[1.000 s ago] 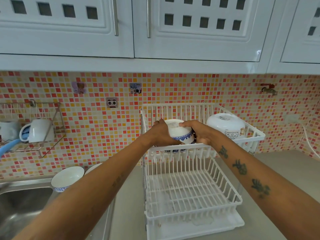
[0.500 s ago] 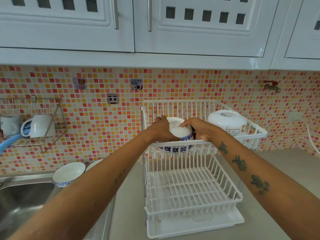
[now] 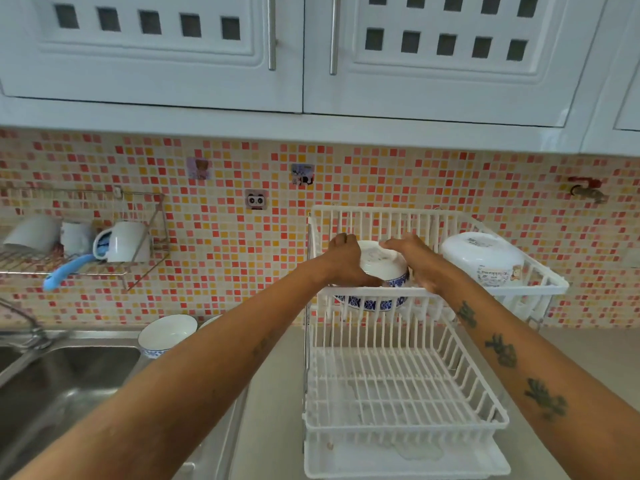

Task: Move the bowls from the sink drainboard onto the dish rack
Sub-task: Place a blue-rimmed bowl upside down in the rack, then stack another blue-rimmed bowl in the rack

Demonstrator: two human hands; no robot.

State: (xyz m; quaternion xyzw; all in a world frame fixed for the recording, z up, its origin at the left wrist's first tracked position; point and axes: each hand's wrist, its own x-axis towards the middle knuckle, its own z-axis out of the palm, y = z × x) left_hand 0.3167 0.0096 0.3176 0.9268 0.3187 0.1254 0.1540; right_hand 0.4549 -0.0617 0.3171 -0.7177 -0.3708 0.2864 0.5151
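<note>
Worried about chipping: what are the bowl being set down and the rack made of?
Blue-patterned bowl: likely glazed ceramic, with a glossy white body and painted blue band. Dish rack: seemingly white plastic or plastic-coated wire, with matte, thick moulded bars.

A single head-worn wide-angle view looks forward and slightly down, close over the grey worktop, facing the mosaic-tiled wall.

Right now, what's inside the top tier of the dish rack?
In the top tier are two upside-down bowls: a blue-patterned bowl with both hands on it, left and right, and a white bowl at right. The hands hide the blue bowl's sides.
</note>
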